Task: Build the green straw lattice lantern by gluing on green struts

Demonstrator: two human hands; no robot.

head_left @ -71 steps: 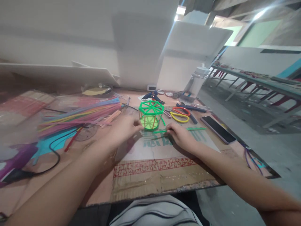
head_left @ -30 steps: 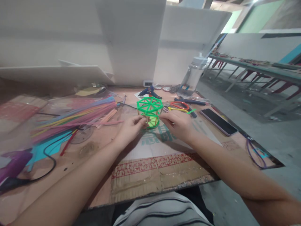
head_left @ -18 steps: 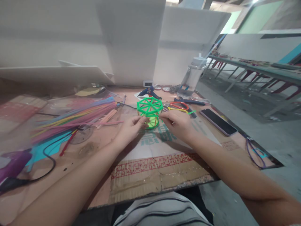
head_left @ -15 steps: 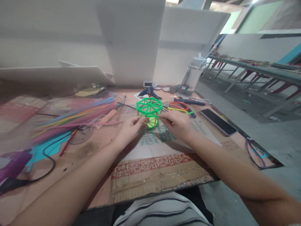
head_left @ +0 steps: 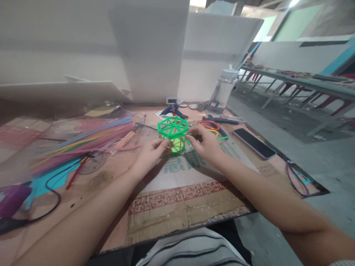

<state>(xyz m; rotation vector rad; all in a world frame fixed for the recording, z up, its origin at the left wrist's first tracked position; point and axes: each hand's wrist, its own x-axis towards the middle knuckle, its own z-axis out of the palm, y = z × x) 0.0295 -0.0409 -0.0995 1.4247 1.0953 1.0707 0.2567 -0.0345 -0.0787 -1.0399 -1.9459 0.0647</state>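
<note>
A small wheel-like frame of green strips [head_left: 173, 127], with spokes on top, stands at the middle of the work surface. Brownish posts join its top to a lower green ring with a yellow-green base [head_left: 177, 145]. My left hand [head_left: 155, 149] is closed on the frame's lower left side, thumb and fingers pinching there. At the right side, my right hand [head_left: 205, 142] has its fingers pinched at a thin green strip that shows by the fingertips. A green end [head_left: 224, 137] sticks out beyond that hand; whether it is the same strip I cannot tell.
Behind the frame lies a blue glue gun [head_left: 172, 109]. Orange-handled scissors [head_left: 209, 125], pliers [head_left: 222, 120] and a water bottle [head_left: 223, 90] are at the back right, a phone [head_left: 253, 143] at the right. Colourful pipe cleaners [head_left: 91, 138] and a black cable [head_left: 58, 195] spread leftward.
My right hand has shifted slightly at the frame's right side, and the green strip across the front is now less visible. The whole view has shifted a little; my left hand keeps its grip.
</note>
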